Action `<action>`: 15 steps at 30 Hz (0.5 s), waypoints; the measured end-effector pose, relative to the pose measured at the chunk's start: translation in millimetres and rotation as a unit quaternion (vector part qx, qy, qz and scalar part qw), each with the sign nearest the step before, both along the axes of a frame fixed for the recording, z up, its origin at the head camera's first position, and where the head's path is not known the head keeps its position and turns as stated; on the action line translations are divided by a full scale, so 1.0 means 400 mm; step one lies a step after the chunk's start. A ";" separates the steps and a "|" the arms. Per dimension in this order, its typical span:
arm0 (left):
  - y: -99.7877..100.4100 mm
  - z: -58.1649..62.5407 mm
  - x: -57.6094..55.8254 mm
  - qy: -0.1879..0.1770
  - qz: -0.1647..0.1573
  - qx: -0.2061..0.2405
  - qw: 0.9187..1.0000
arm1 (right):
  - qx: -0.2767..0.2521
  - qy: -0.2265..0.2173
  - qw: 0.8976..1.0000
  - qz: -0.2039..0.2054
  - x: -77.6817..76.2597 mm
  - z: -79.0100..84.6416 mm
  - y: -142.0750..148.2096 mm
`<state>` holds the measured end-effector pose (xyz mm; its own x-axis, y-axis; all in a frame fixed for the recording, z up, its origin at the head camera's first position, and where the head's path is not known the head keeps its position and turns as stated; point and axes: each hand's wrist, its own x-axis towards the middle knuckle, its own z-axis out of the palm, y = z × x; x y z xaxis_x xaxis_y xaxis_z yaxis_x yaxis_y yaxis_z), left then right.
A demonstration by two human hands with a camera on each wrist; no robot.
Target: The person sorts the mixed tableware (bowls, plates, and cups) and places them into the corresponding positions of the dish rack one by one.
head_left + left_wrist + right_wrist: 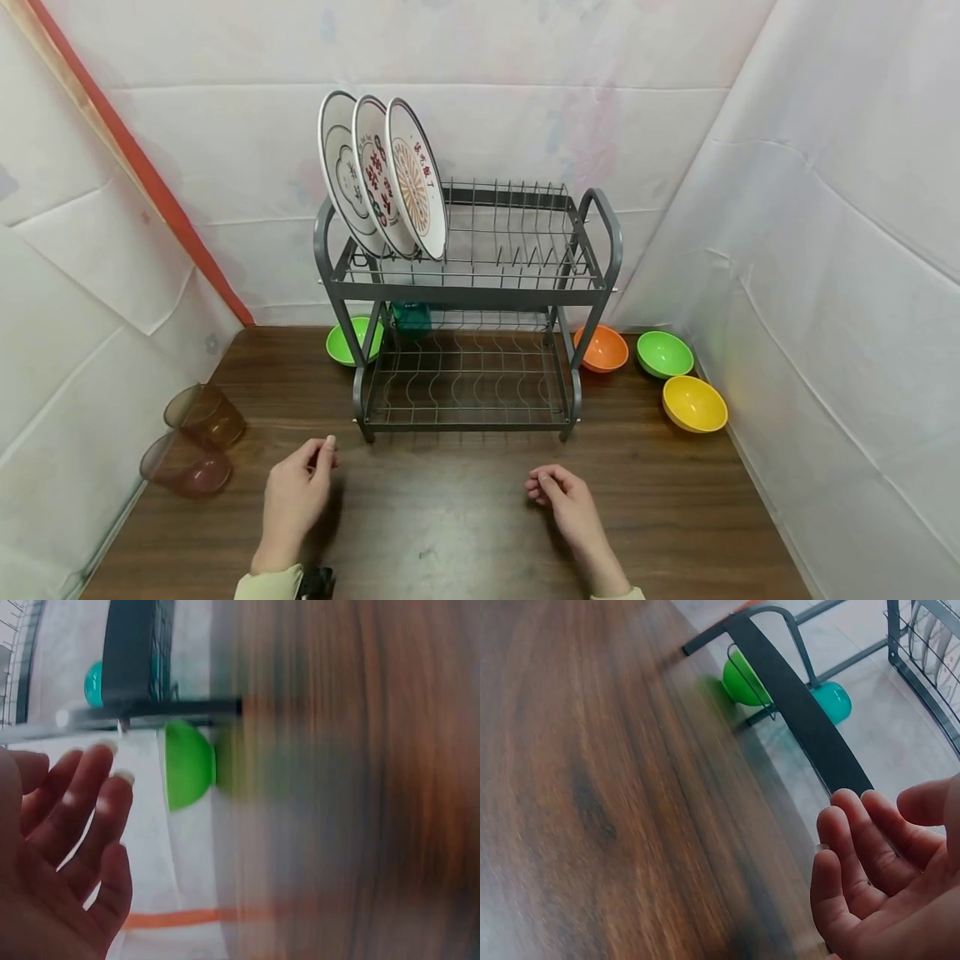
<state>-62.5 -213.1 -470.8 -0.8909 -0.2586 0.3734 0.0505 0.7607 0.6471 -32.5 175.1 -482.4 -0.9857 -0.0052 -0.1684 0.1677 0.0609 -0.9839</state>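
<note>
My left hand (296, 496) hovers over the table's left half, fingers loosely curled around nothing. On the right, my right hand (566, 504) is likewise relaxed, its palm and bent fingers showing in the right wrist view. Between and beyond the hands stands a dark grey two-tier dish rack (468, 293). Three patterned plates lean upright at the left end of its top tier; the front plate (416, 179) has an orange sunburst print. A teal cup (412, 319) shows behind the rack's lower tier.
Left of the rack sit a green bowl (341, 346) and two see-through tumblers, one brownish (206, 417), one pinkish (187, 467). To its right are an orange bowl (604, 350), another green bowl (664, 354) and a yellow bowl (694, 404). White cloth walls (840, 275) enclose the wooden table (450, 517).
</note>
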 end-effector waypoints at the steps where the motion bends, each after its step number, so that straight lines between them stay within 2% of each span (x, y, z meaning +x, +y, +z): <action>1: -0.011 0.001 0.002 0.000 0.015 -0.012 1.000 | 0.002 0.001 1.000 0.004 0.000 0.000 -0.004; 4: -0.040 0.005 0.008 -0.003 0.058 -0.024 0.998 | 0.005 0.001 1.000 0.013 0.000 -0.004 -0.010; 7: -0.066 0.014 0.012 0.010 0.094 -0.028 0.995 | 0.003 -0.001 1.000 0.016 -0.001 -0.011 -0.011; 10: -0.090 0.023 0.015 0.043 0.121 -0.044 0.991 | 0.007 -0.002 1.000 0.014 -0.001 -0.016 -0.008; 15: -0.131 0.029 0.013 0.112 0.142 -0.072 0.981 | 0.017 0.003 1.000 -0.001 -0.003 -0.016 0.006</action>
<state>-57.3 -265.3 -459.2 -0.6815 -0.4144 0.6031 -0.0483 0.8479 0.5280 -33.7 177.5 -488.6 -0.9867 0.0018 -0.1625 0.1620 0.0932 -0.9824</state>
